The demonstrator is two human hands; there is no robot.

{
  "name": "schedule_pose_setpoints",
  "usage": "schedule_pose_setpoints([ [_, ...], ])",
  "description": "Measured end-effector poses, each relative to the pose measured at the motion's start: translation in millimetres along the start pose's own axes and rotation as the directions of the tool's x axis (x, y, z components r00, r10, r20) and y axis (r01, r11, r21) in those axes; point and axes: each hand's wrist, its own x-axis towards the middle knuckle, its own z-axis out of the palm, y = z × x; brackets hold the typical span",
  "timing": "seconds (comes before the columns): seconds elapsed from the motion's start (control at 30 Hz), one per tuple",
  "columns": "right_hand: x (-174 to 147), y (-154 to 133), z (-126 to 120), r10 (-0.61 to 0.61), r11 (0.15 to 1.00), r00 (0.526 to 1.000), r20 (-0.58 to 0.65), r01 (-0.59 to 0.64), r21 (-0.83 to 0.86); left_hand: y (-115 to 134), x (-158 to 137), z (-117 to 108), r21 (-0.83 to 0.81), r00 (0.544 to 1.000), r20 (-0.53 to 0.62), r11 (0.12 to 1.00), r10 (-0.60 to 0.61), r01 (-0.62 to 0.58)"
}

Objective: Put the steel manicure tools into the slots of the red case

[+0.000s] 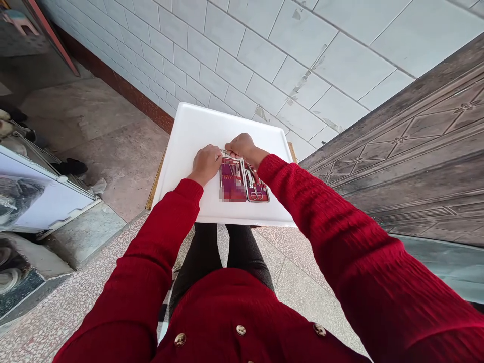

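An open manicure set case (pixel 233 187) with a purple-red lining lies on a white tabletop (pixel 192 131). Its right half holds small scissors (pixel 257 194) and other slim metal tools under straps. Just above the case's far edge, my right hand (pixel 241 145) is closed in a pinch on a thin metal tool (pixel 224 152), most of it covered by the fingers. My left hand (pixel 207 162) is beside the case's upper left corner, fingers closed and nearly meeting the right hand. What the left fingertips hold is too small to make out.
A tiled wall (pixel 227 55) rises behind the table. To the right stands a carved brown panel (pixel 401 141). A white rack or cabinet (pixel 34 186) with items on it is at the left, on the stone floor (pixel 94 121).
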Motion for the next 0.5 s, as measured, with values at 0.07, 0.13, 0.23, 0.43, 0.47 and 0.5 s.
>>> schedule_pose_setpoints([
  [0.07, 8, -2, -8, -0.129, 0.978, 0.992, 0.001, 0.127, -0.167, 0, 0, 0, 0.012, 1.000, 0.000, 1.000, 0.001, -0.001],
  [0.13, 15, -4, -12, -0.261, 0.890, 0.964, 0.046, 0.259, -0.375, 1, -1, -1, 0.014, 1.000, 0.000, 1.000, 0.001, -0.001],
  [0.23, 22, -5, -9, -0.370, 0.730, 0.920, 0.129, 0.374, -0.572, 1, -1, -1, -0.001, 1.000, -0.005, 1.000, -0.009, 0.009],
  [0.43, 26, -2, 3, -0.384, 0.687, 0.900, 0.204, 0.426, -0.589, 1, -1, -1, -0.022, 0.999, -0.020, 0.999, -0.028, 0.027],
  [0.47, 26, -1, 3, -0.380, 0.706, 0.901, 0.208, 0.428, -0.565, 1, -1, -1, -0.024, 0.999, -0.021, 0.999, -0.026, 0.025],
  [0.5, 24, 0, 2, -0.374, 0.731, 0.903, 0.214, 0.429, -0.531, 1, -1, -1, -0.025, 0.999, -0.023, 0.999, -0.024, 0.024],
])
